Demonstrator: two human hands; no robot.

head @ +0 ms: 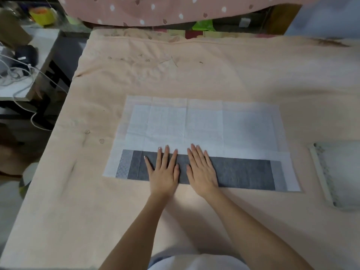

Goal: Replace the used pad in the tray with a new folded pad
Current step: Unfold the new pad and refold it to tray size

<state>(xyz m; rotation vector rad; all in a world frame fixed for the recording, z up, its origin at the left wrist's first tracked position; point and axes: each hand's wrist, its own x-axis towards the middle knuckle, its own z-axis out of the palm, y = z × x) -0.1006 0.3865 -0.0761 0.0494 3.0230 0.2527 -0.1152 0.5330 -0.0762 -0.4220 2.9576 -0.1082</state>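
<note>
A large white pad (204,123) lies spread flat on the peach-covered table. Its near edge is folded over, showing a dark grey strip (243,174) along the front. My left hand (164,171) and my right hand (201,170) lie flat side by side on the middle of that grey strip, fingers spread and pointing away from me, holding nothing. A white tray (319,174) sits at the right edge of the table, with a pale pad (344,172) inside it, partly cut off by the frame.
The peach cloth (194,71) covers the whole table. A side table (29,61) with white cables and a dark device stands at far left. A pink spotted fabric (165,10) hangs across the back.
</note>
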